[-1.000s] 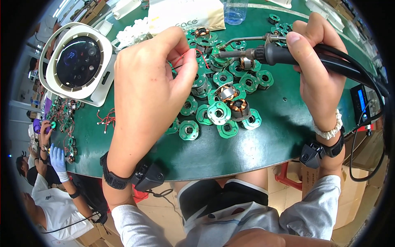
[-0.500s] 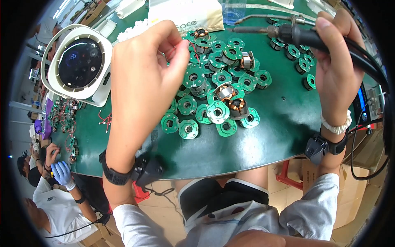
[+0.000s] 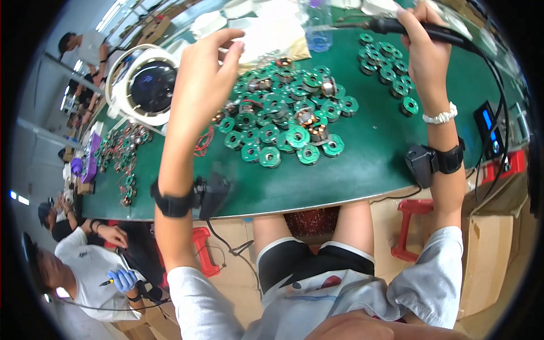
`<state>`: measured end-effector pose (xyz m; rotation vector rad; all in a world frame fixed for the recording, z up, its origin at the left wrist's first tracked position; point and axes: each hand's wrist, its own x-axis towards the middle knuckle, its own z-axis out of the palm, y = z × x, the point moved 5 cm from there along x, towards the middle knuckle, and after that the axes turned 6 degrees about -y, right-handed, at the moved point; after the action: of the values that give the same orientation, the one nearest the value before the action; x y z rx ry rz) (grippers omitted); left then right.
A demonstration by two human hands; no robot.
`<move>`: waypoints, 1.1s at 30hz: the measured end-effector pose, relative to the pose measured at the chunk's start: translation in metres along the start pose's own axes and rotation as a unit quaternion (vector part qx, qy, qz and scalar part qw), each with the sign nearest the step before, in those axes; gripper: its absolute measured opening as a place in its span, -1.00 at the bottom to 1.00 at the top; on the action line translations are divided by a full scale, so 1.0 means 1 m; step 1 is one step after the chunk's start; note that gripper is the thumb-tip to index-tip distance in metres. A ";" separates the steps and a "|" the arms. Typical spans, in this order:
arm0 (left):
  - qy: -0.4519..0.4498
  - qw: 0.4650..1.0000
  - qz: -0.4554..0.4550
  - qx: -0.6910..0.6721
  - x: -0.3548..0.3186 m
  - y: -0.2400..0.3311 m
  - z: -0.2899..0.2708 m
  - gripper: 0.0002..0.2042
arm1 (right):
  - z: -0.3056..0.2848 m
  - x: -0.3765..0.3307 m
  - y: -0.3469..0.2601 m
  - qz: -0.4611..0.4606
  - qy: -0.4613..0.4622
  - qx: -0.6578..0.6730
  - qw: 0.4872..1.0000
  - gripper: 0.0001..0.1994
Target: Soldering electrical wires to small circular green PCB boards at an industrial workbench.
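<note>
My right hand grips a soldering iron by its black handle, and the tip points left past a clear plastic bottle. My left hand is raised over the table's left part, thumb and forefinger apart, with nothing visible between them. Beside it spreads a pile of small motor stators with green circuit boards, some showing copper windings. Red wires lie near my left forearm.
A white round fan housing with a dark disc stands left. A second group of stators lies right, near a soldering station with a blue display. Wired stators sit far left. Co-workers sit left, one wearing a blue glove.
My left hand has come away from the pile, its pinched fingers now apart. The right hand has moved slightly left and away with the soldering iron. The whole view has shifted.
</note>
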<state>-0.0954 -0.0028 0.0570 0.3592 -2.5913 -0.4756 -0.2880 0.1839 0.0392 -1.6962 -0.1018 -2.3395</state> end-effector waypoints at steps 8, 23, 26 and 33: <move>-0.118 0.678 0.072 -0.722 -0.154 0.117 -0.039 -0.28 | -0.027 -0.016 -0.023 0.130 0.162 -0.554 0.806 -0.78; -0.224 0.378 0.245 -0.864 -0.191 0.156 -0.009 -0.22 | -0.072 -0.012 -0.025 0.165 0.139 -0.574 0.790 -0.71; -0.261 0.414 0.207 -0.847 -0.177 0.151 0.013 -0.22 | -0.079 -0.016 -0.023 0.167 0.124 -0.568 0.796 -0.73; -0.288 0.311 0.239 -0.874 -0.192 0.166 -0.003 -0.22 | -0.059 -0.014 -0.025 0.181 0.144 -0.561 0.795 -0.70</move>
<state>0.0422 0.2107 0.0465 -1.4343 -0.7844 -2.7801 -0.3447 0.1988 0.0096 -1.3991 1.8053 -2.3753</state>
